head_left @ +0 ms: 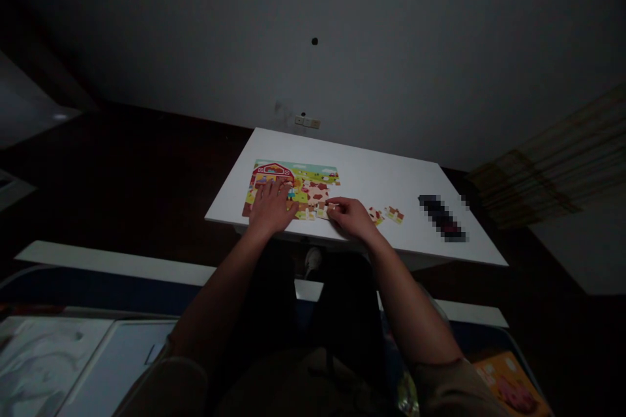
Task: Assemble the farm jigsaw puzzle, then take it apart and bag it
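Head camera: puzzle [306,187] lies under left hand [272,208], right hand [353,216] at its corner.

One left hand [272,210], one right hand [352,217]. One table [386,172], one joined puzzle section [317,174]. Loose puzzle pieces [394,214] beside right hand: at least two, exact number unclear. One pixelated dark object [443,218], one shoe [313,260], one orange item [503,374], one curtain [533,156], one wall outlet strip [307,122], two dark wall spots [314,42].
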Tool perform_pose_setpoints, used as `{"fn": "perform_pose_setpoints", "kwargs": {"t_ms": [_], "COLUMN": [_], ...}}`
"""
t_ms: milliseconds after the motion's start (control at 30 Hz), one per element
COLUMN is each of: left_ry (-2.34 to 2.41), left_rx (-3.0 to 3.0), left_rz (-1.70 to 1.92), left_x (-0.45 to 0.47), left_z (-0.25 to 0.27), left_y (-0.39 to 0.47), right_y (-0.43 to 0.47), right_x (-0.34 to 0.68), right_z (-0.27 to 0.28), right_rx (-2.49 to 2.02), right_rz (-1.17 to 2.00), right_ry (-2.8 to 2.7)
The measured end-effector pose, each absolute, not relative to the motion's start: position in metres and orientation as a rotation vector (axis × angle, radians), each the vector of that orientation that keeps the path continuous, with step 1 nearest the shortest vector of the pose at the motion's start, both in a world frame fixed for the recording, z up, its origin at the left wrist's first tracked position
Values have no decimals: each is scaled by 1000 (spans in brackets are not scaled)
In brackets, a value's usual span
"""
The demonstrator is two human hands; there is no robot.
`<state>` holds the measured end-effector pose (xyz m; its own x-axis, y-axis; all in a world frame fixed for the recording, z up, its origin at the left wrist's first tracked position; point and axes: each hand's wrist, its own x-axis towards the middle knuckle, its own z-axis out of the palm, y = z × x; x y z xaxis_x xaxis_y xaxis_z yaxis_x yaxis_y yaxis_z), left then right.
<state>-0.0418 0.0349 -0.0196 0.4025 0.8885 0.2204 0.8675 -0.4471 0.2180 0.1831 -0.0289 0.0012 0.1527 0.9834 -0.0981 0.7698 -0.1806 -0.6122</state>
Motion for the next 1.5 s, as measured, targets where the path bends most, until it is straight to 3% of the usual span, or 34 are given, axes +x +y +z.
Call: {"fn": "perform_pose_setpoints", "kwargs": {"t_ms": [300,733,1133,1500], "left_ry": [1611,1576,1614,1598], "left_rx": [2543,2552,2579,2617], "left_rz": [514,541,469,441], "left_x": [-43,-43,-38,-36], "left_z": [-19,-22,-14,-15], "left_y": [34,37,34,34], "right_y": [-26,-62,-95,-89], "right_x": [169,139,214,234], "right_z": [15,-7,-26,-26], "right_rx": [-1979,-1915,-1963,-2015], "right_rz": [495,-113,-188,8], "right_ry": [-2022,-2063,-1649,-1793]}}
